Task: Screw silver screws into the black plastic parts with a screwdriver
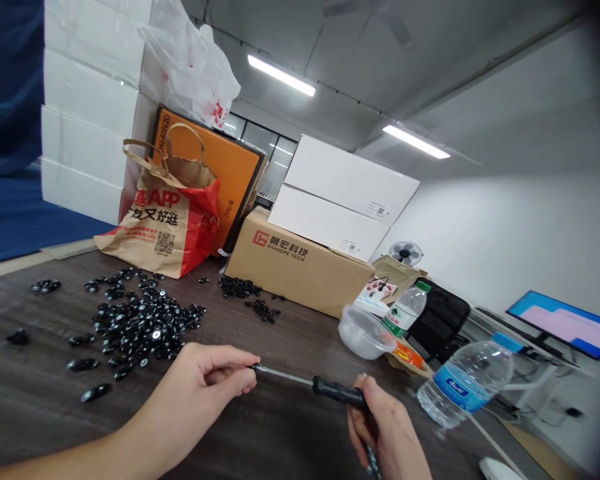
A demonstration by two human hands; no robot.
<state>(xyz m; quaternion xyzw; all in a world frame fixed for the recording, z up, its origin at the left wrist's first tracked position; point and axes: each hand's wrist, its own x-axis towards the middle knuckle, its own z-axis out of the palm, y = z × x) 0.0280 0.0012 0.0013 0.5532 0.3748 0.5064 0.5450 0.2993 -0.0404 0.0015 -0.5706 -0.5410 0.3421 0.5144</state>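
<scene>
A screwdriver (286,377) is held above the table (280,427), toward its near edge. The ribbed black handle is gripped by the closed fingers of the right hand (385,427); a shiny metal item below them is too hidden to identify. A small black part (255,367) is pinched at the tip of the straight metal shaft by the thumb and fingers of the left hand (210,387).

Glossy black pieces (140,323), rounded and with shiny metal spots, are heaped toward the left edge. Two smaller dark piles (239,287) (263,310) are placed before a brown cardboard carton (300,267) — printed "朝宏科技 COHOPE TECH" — near the far edge. White boxes (345,193) are stacked on it. A creased paper bag (165,220), marked "APP" and with a QR code, is stood toward the far left corner — "20包/箱" is printed on the orange box (230,173) behind. Toward the right edge are placed a clear plastic tub (363,332) and a blue-capped bottle (467,380).
</scene>
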